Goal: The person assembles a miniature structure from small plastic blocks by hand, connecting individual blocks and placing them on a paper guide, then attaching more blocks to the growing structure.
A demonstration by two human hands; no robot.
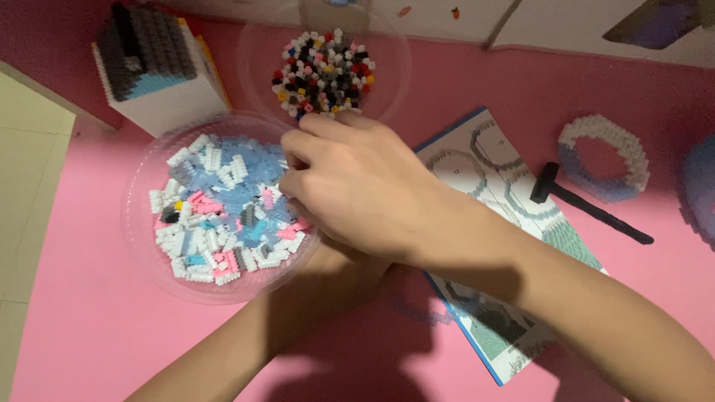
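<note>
My right hand point(357, 186) reaches in from the lower right. Its curled fingers rest at the right rim of a clear plastic bowl point(141, 246) filled with several small white, light blue and pink bricks point(216, 216). The fingertips are tucked under, so I cannot tell whether they pinch a brick. My left hand point(350, 274) lies beneath the right hand and is mostly hidden; only its forearm shows, coming from the lower left. A second clear bowl point(391, 82) behind holds several tiny black, red, white and yellow bricks point(324, 71).
On the pink table point(89, 335): a white and grey brick-built block point(156, 67) at the back left, an open instruction booklet point(514, 201) under my right forearm, a small black hammer point(588, 212), and a white and blue brick ring point(603, 156). The table's edge runs down the left.
</note>
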